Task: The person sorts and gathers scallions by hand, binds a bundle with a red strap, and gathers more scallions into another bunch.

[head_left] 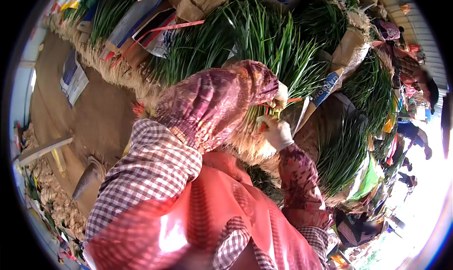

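In front of me stands a bunch of chive-like plants (278,57), with long green leaves on top and pale stalks and straw-coloured roots (247,140) below. My left hand (281,96), in a whitish glove, is closed around the stalks; the patterned sleeve partly hides its fingers. Just below it, my gloved right hand (277,133) pinches a red tie (262,127) against the stalks. A red strip of the same colour sticks out to the right of my left hand. The fingertips of both hands are partly covered.
More green bunches (347,149) lie heaped at the right and back, with cardboard (351,50) and a blue printed carton piece (325,88) among them. A white-and-blue sack (73,81) lies on the brown floor at left. Other people (415,76) are at the far right.
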The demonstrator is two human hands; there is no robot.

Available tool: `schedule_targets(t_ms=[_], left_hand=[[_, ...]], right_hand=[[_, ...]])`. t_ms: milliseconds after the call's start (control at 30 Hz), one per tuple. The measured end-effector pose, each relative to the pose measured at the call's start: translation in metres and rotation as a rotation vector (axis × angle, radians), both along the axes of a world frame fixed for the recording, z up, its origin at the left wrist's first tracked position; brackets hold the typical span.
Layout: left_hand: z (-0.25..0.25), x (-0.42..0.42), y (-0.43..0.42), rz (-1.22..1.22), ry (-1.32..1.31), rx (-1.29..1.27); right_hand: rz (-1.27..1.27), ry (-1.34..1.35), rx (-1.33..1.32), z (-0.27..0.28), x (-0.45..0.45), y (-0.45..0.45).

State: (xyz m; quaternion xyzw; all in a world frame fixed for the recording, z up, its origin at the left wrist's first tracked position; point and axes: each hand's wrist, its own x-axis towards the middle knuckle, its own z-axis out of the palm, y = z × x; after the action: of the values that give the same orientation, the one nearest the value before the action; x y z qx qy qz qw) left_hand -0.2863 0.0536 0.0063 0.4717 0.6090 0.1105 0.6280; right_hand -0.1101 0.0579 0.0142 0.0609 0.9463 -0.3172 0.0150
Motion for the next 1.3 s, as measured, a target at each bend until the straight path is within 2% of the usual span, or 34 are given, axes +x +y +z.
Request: schedule_targets(t_ms=[33,100,133,167,233,267,300,333,367,400,467,533,567,600,633,667,700,767,800,900,933,967,1033,1100,1133,1233,1267,1300], left_hand=[[0.003,0.002,0.004,-0.025,0.038,-0.018],[0.008,0.004,0.012,-0.080,0.139,-0.006],[0.012,0.006,0.009,-0.145,0.227,0.090],[0.018,0.009,0.006,-0.206,0.323,0.186],[0.032,0.016,-0.006,-0.340,0.519,0.376],[0.038,0.023,-0.010,-0.326,0.580,0.286],[0.026,0.029,-0.008,-0.287,0.598,0.175],[0.014,0.031,-0.005,-0.326,0.637,0.212],[0.044,0.032,-0.015,-0.367,0.674,0.248],[0.061,0.032,-0.021,-0.363,0.663,0.255],[0.053,0.027,-0.024,-0.115,0.428,0.116],[0.044,0.026,-0.027,0.112,0.215,-0.030],[0.049,0.025,-0.029,0.122,0.212,-0.037],[0.037,0.026,-0.030,0.307,0.119,-0.099],[0.025,0.027,-0.033,0.494,0.023,-0.161],[0.023,0.027,-0.043,0.630,-0.174,-0.132],[0.019,0.030,-0.045,0.737,-0.188,-0.191],[0.007,0.029,-0.056,0.814,-0.341,-0.153],[0.006,0.031,-0.059,0.833,-0.328,-0.143],[0.005,0.035,-0.060,0.863,-0.253,-0.109],[0.004,0.036,-0.059,0.851,-0.200,-0.097],[0.003,0.036,-0.058,0.837,-0.145,-0.084],[0.003,0.038,-0.057,0.901,-0.121,-0.165],[0.002,0.038,-0.053,0.966,-0.095,-0.240],[-0.015,0.032,-0.044,0.620,0.137,-0.238],[0.020,0.039,-0.075,0.805,-0.050,0.050],[-0.009,0.037,-0.081,0.884,-0.246,0.185],[-0.003,0.043,-0.087,0.985,-0.297,0.215]], right_hand=[[0.013,0.071,0.103,0.007,0.003,-0.005],[-0.189,-0.068,0.172,0.031,0.013,-0.011],[-0.336,0.020,0.103,0.032,0.022,-0.009],[-0.437,0.157,0.129,-0.001,0.037,0.000],[-0.507,0.263,0.390,0.011,0.042,-0.007],[-0.506,0.311,0.402,-0.004,0.047,-0.003],[-0.515,0.191,0.339,0.002,0.047,-0.005],[-0.531,0.231,0.302,0.002,0.044,-0.006],[-0.547,0.270,0.265,0.002,0.043,-0.007],[-0.632,0.282,0.069,0.000,0.041,-0.007],[-0.782,0.292,-0.335,0.000,0.035,-0.010],[-0.720,0.318,-0.376,0.006,0.025,-0.024],[-0.690,0.331,-0.392,0.010,0.023,-0.029],[-0.649,0.387,-0.376,-0.005,0.017,-0.031],[-0.640,0.305,-0.505,-0.006,0.022,-0.032],[-0.599,0.273,-0.435,-0.009,0.023,-0.033],[-0.558,0.242,-0.366,-0.012,0.024,-0.033],[-0.370,0.235,-0.067,-0.009,0.033,-0.030],[-0.273,0.227,0.085,-0.005,0.037,-0.028],[-0.541,0.324,-0.615,0.022,0.036,-0.018],[-0.645,0.407,-0.446,0.027,0.031,-0.012],[-0.636,0.312,-0.059,0.029,0.027,-0.002],[-0.613,0.429,0.028,0.012,0.001,0.003],[-0.631,0.153,-0.781,-0.004,-0.015,0.010],[-0.706,0.204,-1.142,-0.009,-0.020,0.008],[-0.747,0.329,-1.244,0.012,-0.004,0.001],[-0.860,0.279,-1.482,0.019,0.005,-0.002],[-0.798,0.340,-1.596,0.009,0.011,-0.004]])
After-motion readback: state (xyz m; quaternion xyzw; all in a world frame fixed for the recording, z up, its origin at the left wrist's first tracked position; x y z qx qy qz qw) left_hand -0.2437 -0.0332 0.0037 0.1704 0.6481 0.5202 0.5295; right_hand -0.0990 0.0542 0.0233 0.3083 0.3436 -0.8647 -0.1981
